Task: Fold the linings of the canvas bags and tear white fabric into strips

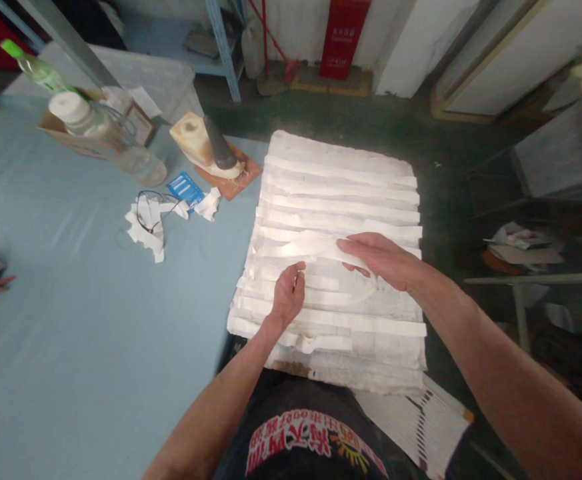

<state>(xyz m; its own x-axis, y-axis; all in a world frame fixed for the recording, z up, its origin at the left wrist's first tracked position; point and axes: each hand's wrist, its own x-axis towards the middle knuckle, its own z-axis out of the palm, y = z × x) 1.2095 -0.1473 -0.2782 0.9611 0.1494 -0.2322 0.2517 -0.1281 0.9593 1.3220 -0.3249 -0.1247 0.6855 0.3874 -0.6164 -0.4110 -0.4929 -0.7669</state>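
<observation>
Your right hand (378, 260) is holding one end of a white strip (305, 248), fingers folded over it. Your left hand (288, 297) is curling narrow beside the strip's loop (grip hidden, cannot tell). The strip is lying across the stack of strips (341, 187), which is overhanging the blue tabletop (71, 300) near the iron (215, 143).

Dim, soft indoor light; bright glare on white strips (341, 200); warped edges.

One left hand (287, 293) and one right hand (378, 260) are being counted. Roughly ten white strips (341, 212), one iron (211, 148) and one blue card (185, 189) are being tallied.
</observation>
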